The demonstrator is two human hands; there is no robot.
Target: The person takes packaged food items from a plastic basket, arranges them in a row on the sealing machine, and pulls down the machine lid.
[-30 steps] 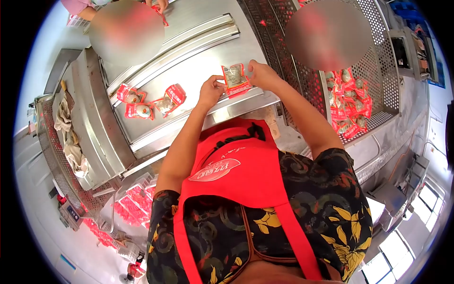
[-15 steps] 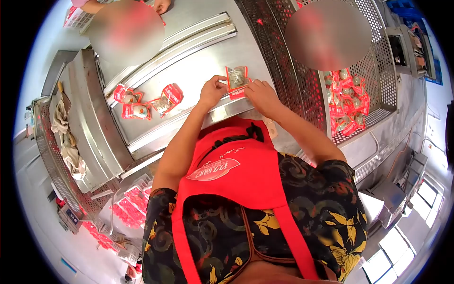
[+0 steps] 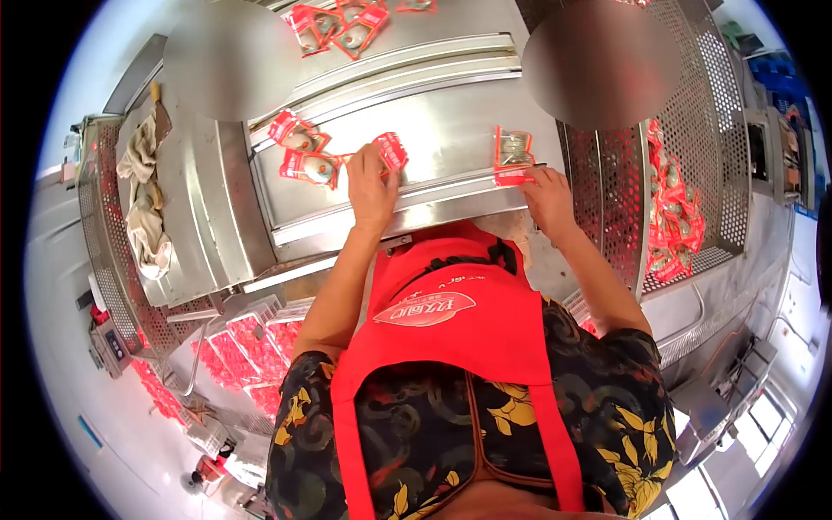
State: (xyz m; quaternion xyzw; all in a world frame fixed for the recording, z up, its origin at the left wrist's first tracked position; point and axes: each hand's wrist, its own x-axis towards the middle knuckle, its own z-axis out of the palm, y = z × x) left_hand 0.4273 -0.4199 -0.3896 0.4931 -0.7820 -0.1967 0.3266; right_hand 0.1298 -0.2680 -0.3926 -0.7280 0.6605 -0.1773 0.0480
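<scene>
My left hand (image 3: 374,189) is on a red-and-clear food packet (image 3: 392,152), its fingers closed at the packet's left side and partly hiding it. To its left lie two similar packets (image 3: 309,168), each with a pale, egg-like oval inside. My right hand (image 3: 549,201) pinches the lower red edge of another packet (image 3: 514,147), which has greyish contents behind a clear window. A small dark strip shows by the right fingertips; I cannot tell what it is. Both hands are over the front of the metal worktop (image 3: 446,130).
Raised metal rails (image 3: 407,74) cross the worktop, with more packets (image 3: 355,35) beyond. On the right, a perforated metal bin (image 3: 711,165) holds several packets (image 3: 674,225). Crumpled cloths (image 3: 147,199) lie on the left metal ledge. Red-filled crates (image 3: 251,347) stand low at left.
My left hand has left the right-hand packet and moved left onto another packet. The right hand still holds its packet's edge. My view has shifted, and a co-worker's hands no longer show.
</scene>
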